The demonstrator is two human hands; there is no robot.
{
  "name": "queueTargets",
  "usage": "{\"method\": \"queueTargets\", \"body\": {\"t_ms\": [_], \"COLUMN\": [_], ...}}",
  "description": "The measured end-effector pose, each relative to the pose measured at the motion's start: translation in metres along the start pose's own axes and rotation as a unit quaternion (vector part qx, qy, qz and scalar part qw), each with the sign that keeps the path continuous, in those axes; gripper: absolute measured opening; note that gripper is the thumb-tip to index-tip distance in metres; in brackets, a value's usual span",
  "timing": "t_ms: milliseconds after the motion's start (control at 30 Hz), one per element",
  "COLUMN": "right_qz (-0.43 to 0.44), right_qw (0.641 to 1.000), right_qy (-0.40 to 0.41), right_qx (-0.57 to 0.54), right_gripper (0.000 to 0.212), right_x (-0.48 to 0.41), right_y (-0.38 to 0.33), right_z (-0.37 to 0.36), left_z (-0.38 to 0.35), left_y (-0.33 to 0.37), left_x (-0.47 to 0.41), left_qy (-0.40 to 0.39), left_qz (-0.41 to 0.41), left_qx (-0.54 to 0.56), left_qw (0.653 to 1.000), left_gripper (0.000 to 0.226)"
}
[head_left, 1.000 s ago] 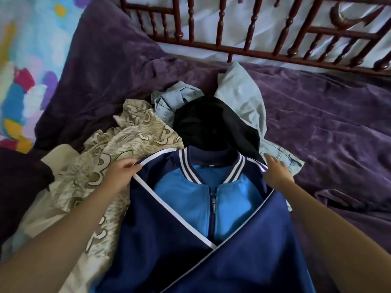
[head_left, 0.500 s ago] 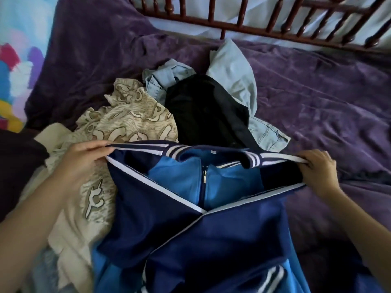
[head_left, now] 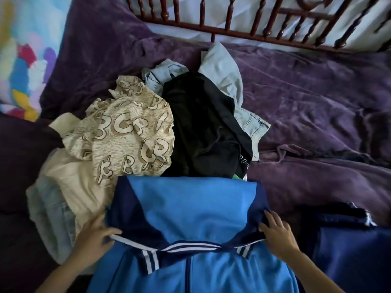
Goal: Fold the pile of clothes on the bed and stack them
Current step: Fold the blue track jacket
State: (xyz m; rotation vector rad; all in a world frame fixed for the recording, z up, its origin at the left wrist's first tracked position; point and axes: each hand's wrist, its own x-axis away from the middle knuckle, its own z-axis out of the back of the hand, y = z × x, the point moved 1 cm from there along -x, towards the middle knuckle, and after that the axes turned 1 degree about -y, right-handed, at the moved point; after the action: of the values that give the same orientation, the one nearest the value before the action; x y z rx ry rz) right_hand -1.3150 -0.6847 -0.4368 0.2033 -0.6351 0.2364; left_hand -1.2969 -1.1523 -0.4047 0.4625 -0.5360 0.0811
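- Left hand: grasping grip. The thumb lies over the white-piped edge of the sky-blue and navy zip-up track jacket, apparently to guide the doubled layer and hold it taut.
- Right hand: released grip. Its fingers are spread on the navy shoulder at the jacket's opposite edge, seemingly pressing it flat so that the fold lies square.
- Jacket: on the bed directly before the person, upper part doubled over toward them, with the striped rib collar across the zipped front. It is a smooth, faintly glossy knit, judged slippery, hence a hand at each edge. The fold is judged under way and the jacket not yet stacked.
- Pile of clothes, just beyond the jacket and touching its far fold:
  - crumpled beige letter-printed shirt
  - matte black garment
  - pale blue denim piece
  - cream cloth, left of the jacket
  - All are limp and unfolded.
- Right of the jacket: navy cloth with white trim. Whether it is a folded garment cannot be told.
- Beneath the jacket: wrinkled purple crushed-velvet bedspread.
- Far beyond the jacket: dark red turned-wood bed rail.
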Motion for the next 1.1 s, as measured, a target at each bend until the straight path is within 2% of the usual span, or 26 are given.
{"method": "queueTargets", "body": {"t_ms": [33,67,200,267,300,333,400,433,500,567,633,700,767,900,967,1033,1100], "right_qz": [-0.011,-0.038,-0.054,-0.065,-0.059,-0.052,-0.034,-0.033,-0.046,-0.054,-0.050,-0.040,-0.035,0.051,0.079,0.085,0.094], "right_qw": [0.999,0.997,0.998,0.995,0.994,0.995,0.998,0.999,0.999,0.998,0.998,0.998,0.994,0.962,0.939,0.931,0.938], "right_qy": [-0.040,-0.061,0.014,0.075,0.079,0.067,0.035,0.018,0.000,0.020,0.029,0.049,0.103,0.269,0.336,0.355,0.332], "right_qx": [0.025,0.019,0.015,-0.016,-0.037,-0.044,-0.042,-0.032,-0.010,-0.006,0.000,-0.009,-0.029,-0.014,-0.014,-0.022,-0.034], "right_gripper": [0.063,0.056,0.040,0.045,0.053,0.063,0.079,0.082,0.080,0.067,0.047,0.032,0.026,0.045,0.048,0.050,0.051], "right_x": [-0.001,-0.005,-0.034,-0.051,-0.060,-0.068,-0.084,-0.090,-0.096,-0.096,-0.092,-0.083,-0.061,-0.003,0.031,0.066,0.098], "right_y": [-0.003,-0.005,-0.007,-0.006,-0.008,-0.011,-0.017,-0.017,-0.011,-0.005,0.002,0.012,0.019,0.026,0.021,0.014,0.007], "right_z": [0.011,0.025,0.064,0.083,0.088,0.093,0.093,0.088,0.077,0.070,0.066,0.065,0.068,0.055,0.045,0.031,0.014], "left_z": [-0.004,-0.008,0.027,0.044,0.048,0.047,0.046,0.046,0.046,0.047,0.047,0.047,0.043,0.032,0.020,0.004,-0.018], "left_y": [-0.002,-0.009,0.029,0.052,0.059,0.065,0.074,0.074,0.070,0.066,0.060,0.057,0.047,0.043,0.037,0.028,0.019], "left_x": [0.001,-0.006,-0.029,-0.049,-0.061,-0.072,-0.092,-0.101,-0.112,-0.115,-0.112,-0.100,-0.083,-0.024,0.010,0.048,0.085], "left_qy": [-0.039,0.000,0.108,0.153,0.143,0.094,-0.032,-0.063,-0.071,-0.061,-0.024,0.051,0.123,0.233,0.296,0.342,0.361], "left_qz": [0.044,0.059,0.018,0.006,-0.002,-0.016,-0.026,-0.027,-0.019,-0.020,-0.039,-0.104,-0.168,-0.190,-0.197,-0.200,-0.195], "left_qx": [-0.040,-0.059,-0.146,-0.172,-0.211,-0.265,-0.348,-0.363,-0.376,-0.377,-0.374,-0.350,-0.328,-0.300,-0.280,-0.252,-0.222], "left_qw": [0.997,0.996,0.983,0.973,0.967,0.960,0.937,0.929,0.924,0.924,0.926,0.930,0.921,0.905,0.892,0.883,0.885], "left_gripper": [0.057,0.055,0.055,0.069,0.082,0.090,0.092,0.092,0.091,0.082,0.064,0.051,0.050,0.052,0.042,0.030,0.024]}}
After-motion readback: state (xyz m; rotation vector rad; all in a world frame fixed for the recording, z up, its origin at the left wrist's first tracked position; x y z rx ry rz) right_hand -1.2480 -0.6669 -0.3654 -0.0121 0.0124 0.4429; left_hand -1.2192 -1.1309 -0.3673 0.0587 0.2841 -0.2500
